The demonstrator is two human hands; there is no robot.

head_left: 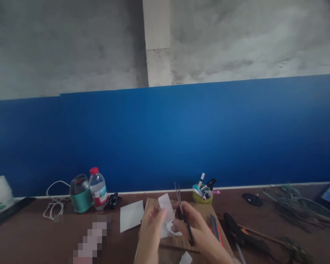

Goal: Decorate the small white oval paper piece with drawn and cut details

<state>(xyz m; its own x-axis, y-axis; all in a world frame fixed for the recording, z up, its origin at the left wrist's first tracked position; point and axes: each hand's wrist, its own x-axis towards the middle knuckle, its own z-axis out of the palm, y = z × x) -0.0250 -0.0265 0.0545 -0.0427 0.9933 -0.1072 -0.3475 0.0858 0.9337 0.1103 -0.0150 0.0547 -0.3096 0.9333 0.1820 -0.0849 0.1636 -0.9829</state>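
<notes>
My left hand (154,222) pinches a small piece of white paper (166,205) between thumb and fingers. Just to its right, my right hand (191,225) grips a pair of dark-handled scissors (180,203), the thin blades pointing up and slightly apart. The blades are beside the paper; whether they touch it I cannot tell. Below both hands lies a brown cardboard sheet (213,212). A white paper scrap (186,258) rests on it near the bottom edge. Another white sheet (131,215) lies on the table, left of my left hand.
A yellow-green cup (202,199) of pens stands behind my right hand. A cutter knife (216,227) and a black-handled tool (243,234) lie to the right. On the left are a water bottle (98,190), a teal container (81,200) and a white cable (55,201). A blue panel (165,139) rises behind.
</notes>
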